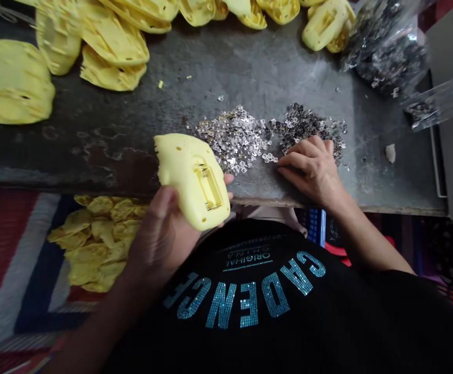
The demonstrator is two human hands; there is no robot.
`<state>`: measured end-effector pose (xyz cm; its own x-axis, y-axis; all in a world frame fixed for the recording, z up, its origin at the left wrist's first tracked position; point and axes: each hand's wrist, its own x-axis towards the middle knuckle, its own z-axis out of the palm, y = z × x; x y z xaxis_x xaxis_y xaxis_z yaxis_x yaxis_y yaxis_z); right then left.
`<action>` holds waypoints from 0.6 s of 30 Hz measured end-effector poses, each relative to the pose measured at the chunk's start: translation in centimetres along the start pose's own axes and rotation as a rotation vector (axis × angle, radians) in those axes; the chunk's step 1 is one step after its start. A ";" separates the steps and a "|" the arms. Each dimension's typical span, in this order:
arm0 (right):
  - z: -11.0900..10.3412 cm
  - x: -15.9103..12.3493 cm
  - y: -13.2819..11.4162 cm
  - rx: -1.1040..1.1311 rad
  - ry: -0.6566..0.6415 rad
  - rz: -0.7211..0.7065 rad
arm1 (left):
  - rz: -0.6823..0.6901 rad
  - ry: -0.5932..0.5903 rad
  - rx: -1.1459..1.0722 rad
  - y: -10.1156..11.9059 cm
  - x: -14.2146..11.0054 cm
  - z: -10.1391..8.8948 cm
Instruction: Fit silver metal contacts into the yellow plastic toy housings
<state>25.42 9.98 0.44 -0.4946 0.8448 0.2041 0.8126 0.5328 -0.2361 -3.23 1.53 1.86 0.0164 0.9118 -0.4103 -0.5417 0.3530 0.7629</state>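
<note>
Fingers of the left hand (166,226) grasp a yellow shell (185,179) at the near left of the silver metal pile (238,135). Right of that pile, the right hand (317,169) bunches its fingers by the dark pile (308,124); whether they pinch a piece, I cannot tell.

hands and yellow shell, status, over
Left hand holding yellow shell, battery slot facing camera. Right hand at dark metal pile, near edge. Shell partly hides silver pile.
</note>
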 end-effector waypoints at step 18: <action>-2.7 1.6 -2.8 0.427 0.013 -0.086 | -0.193 -0.373 -0.161 -1.7 -0.5 0.9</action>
<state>23.15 9.70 3.97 -0.5492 0.7970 0.2513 0.5667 0.5761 -0.5890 -1.55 0.68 1.18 0.4163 0.8559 -0.3069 -0.6220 0.5143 0.5905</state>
